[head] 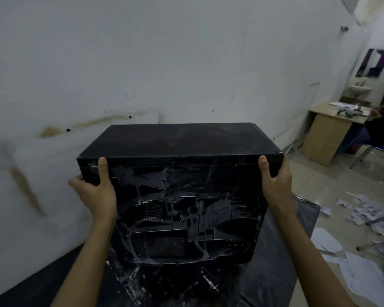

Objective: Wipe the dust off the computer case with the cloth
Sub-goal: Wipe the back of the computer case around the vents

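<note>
A black computer case (180, 196) stands in front of me on a black sheet. Its near side panel is streaked with white drips and has two mesh vents. Its top face looks dull and smeared. My left hand (95, 191) grips the upper left edge, thumb on the near panel and fingers round the side. My right hand (275, 180) holds the upper right edge the same way. No cloth shows in this view.
The black plastic sheet (264, 280) covers the surface under the case. A stained white wall (142, 63) stands just behind. On the right are a floor littered with papers (361, 209), a wooden desk (326, 134) and a seated person (381, 120).
</note>
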